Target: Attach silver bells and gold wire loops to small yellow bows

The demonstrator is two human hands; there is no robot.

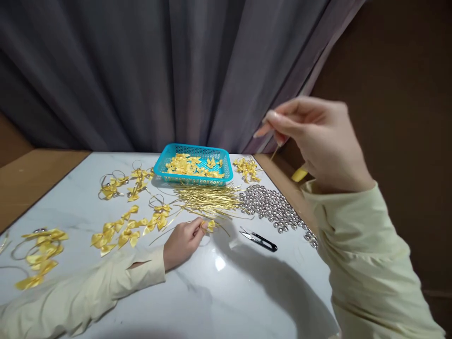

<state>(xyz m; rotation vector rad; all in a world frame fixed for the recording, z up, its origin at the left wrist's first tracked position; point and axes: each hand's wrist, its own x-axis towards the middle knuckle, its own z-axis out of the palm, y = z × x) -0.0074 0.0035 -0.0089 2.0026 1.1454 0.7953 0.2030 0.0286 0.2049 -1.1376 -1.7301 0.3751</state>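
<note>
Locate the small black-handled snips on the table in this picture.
In the head view the snips lie flat on the white table, right of centre, just right of the left hand and below the pile of silver beads.

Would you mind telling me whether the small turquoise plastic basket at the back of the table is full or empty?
Partly filled: the turquoise plastic basket holds a shallow layer of yellow ribbon bows, below its rim.

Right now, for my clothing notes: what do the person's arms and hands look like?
Both arms wear long, loose, pale yellow sleeves with plain cuffs. The left hand and right hand are bare: no gloves, rings or watch visible. Fingernails look fairly long.
</note>
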